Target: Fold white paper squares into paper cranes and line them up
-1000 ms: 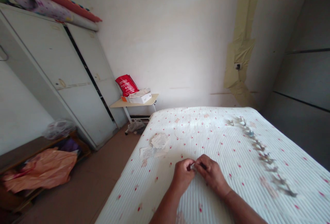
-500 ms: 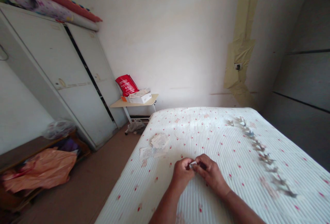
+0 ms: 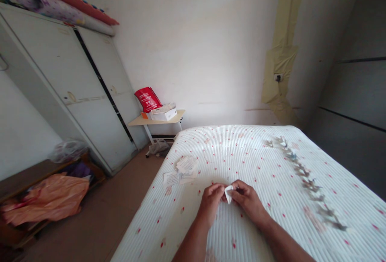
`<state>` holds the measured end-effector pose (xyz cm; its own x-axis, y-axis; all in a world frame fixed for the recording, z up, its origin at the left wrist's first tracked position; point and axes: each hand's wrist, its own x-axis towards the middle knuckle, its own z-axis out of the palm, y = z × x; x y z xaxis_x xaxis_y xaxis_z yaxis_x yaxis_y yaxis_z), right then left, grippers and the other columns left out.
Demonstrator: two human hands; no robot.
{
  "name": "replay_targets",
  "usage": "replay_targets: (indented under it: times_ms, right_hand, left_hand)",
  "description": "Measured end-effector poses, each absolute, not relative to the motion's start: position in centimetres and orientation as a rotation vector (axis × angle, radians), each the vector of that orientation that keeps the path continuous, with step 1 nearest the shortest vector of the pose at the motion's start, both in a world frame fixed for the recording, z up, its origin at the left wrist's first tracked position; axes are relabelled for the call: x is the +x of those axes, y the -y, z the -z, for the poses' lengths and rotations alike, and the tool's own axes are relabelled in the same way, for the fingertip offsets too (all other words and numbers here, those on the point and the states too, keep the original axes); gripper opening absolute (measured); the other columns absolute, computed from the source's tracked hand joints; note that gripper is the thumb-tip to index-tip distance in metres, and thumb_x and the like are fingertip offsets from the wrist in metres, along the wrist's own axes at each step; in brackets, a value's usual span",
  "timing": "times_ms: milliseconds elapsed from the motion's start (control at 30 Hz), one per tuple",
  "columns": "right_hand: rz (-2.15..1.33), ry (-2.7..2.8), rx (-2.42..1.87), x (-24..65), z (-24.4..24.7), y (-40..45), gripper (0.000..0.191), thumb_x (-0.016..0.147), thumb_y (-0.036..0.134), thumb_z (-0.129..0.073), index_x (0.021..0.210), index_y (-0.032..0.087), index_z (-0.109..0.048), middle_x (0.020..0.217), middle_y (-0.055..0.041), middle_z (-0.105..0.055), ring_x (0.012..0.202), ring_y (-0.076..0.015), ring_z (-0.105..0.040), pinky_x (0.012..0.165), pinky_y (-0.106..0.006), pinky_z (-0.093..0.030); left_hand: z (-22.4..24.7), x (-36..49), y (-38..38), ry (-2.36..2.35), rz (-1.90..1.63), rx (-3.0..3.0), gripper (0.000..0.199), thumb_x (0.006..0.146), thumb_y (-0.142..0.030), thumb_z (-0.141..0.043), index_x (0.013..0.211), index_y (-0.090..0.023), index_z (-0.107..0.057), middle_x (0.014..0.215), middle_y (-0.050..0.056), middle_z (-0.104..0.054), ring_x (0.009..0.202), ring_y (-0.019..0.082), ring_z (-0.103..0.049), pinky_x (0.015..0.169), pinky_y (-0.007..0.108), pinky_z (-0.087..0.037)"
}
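Observation:
Between my two hands is a small folded piece of paper [image 3: 228, 194], white, with a pointed lower end. My left hand [image 3: 213, 197] pinches its left edge with thumb and fingertips. From the other side my right hand [image 3: 245, 199] grips it, the thumb lying across its face. Both hands are low over the striped, red-dotted bed cover [image 3: 217, 153]. Left of them lie several flat printed paper pieces [image 3: 187, 165], partly overlapping. Along the right of the bed runs a row of small folded paper figures [image 3: 301, 169], blurred in detail.
Beyond the bed's far left corner, a small table [image 3: 137, 121] carries a red bag [image 3: 147, 99] and a white box [image 3: 165, 115]. A grey cabinet [image 3: 69, 69] stands at the left. On a low bench lies an orange plastic bag [image 3: 51, 199].
The folded paper has turned between my fingers and now shows a larger white, pointed face. My right fingers have shifted slightly; both hands stay in about the same place.

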<state>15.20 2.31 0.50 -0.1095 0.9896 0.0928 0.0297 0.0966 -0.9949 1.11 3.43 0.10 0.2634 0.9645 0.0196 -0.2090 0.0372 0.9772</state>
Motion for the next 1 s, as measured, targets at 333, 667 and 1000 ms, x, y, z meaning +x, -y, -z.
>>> replay_targets:
  times_ms: [333,667,1000]
  right_hand:
    - [-1.273,1.323,-1.082,15.4,-0.1,-2.5,0.028,0.072,0.043,-0.063,0.065,0.017,-0.053,0.05,0.0056,-0.046,0.046,-0.0072,-0.033,0.046,-0.021,-0.025]
    - [-1.249,1.354,-1.09,15.5,0.3,-2.6,0.028,0.073,0.043,-0.062,0.066,0.017,-0.053,0.05,0.0062,-0.044,0.047,-0.0077,-0.035,0.047,-0.021,-0.025]
    - [-1.245,1.357,-1.131,15.4,-0.6,-2.3,0.028,0.072,0.042,-0.063,0.065,0.016,-0.053,0.049,0.0058,-0.045,0.046,-0.007,-0.032,0.045,-0.02,-0.024]
  left_hand:
    - [0.4,1.2,-3.6,-0.882,-1.105,1.161,0.035,0.072,-0.044,-0.06,0.075,-0.01,-0.064,0.059,0.001,-0.056,0.056,0.011,-0.049,0.058,0.022,-0.039]
    - [0.7,1.2,-3.7,-0.848,-1.106,1.12,0.029,0.069,-0.038,-0.064,0.073,-0.01,-0.064,0.059,0.001,-0.057,0.056,0.011,-0.05,0.057,0.022,-0.04]
    - [0.0,1.2,-3.5,-0.97,-1.112,1.239,0.023,0.066,-0.033,-0.064,0.07,-0.011,-0.064,0.056,0.0,-0.057,0.054,0.011,-0.049,0.054,0.022,-0.039]
